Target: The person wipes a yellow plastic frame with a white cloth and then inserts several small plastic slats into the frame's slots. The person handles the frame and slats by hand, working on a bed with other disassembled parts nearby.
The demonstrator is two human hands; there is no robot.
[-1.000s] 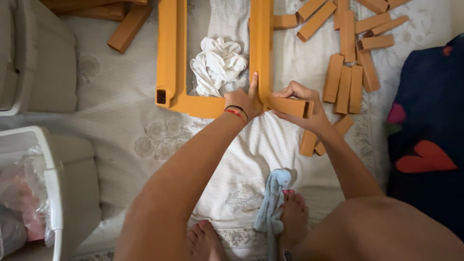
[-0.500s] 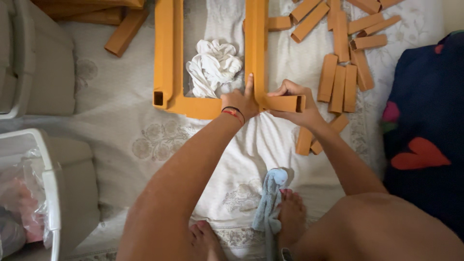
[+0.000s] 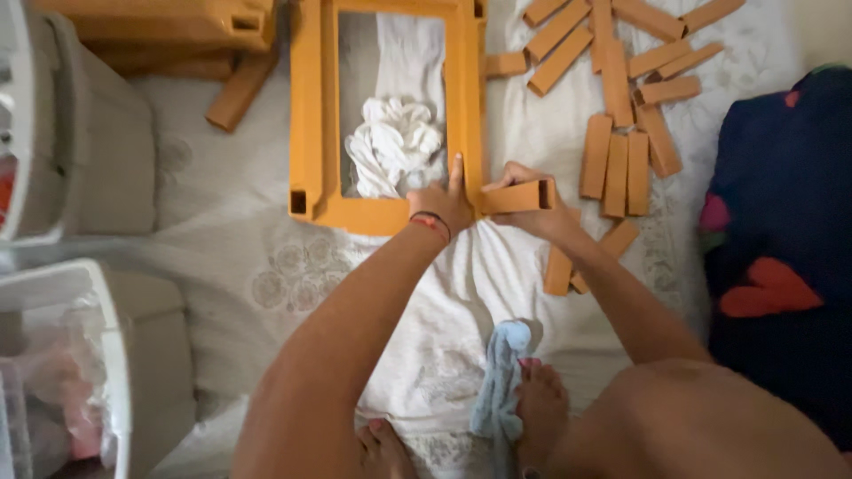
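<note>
A short hollow orange bar point(image 3: 517, 197) is being held level against the lower right corner of an orange rectangular frame point(image 3: 312, 115), its open square end facing right. The right hand point(image 3: 532, 208) is gripping this bar, fingers curled over its top and thumb under it. The left hand point(image 3: 444, 202) is pressing on the frame's lower right corner, index finger stretched up along the frame's right rail and the rest of the fingers folded; a red and black wristband point(image 3: 430, 222) is circling its wrist. The frame is lying flat on a white patterned bed sheet point(image 3: 266, 257), toward the far middle of the bed, and a crumpled white cloth point(image 3: 392, 144) is sitting inside its opening. To the right of the frame, many loose orange bars point(image 3: 617, 160) are lying scattered toward the far right part of the bed, three of them side by side. A pale blue cloth point(image 3: 499, 381) is resting by the person's feet near the bed's near edge. Grey and white storage bins point(image 3: 80, 160) are standing along the left edge, and a dark blue cushion with red hearts point(image 3: 781, 248) is lying at the right edge.
</note>
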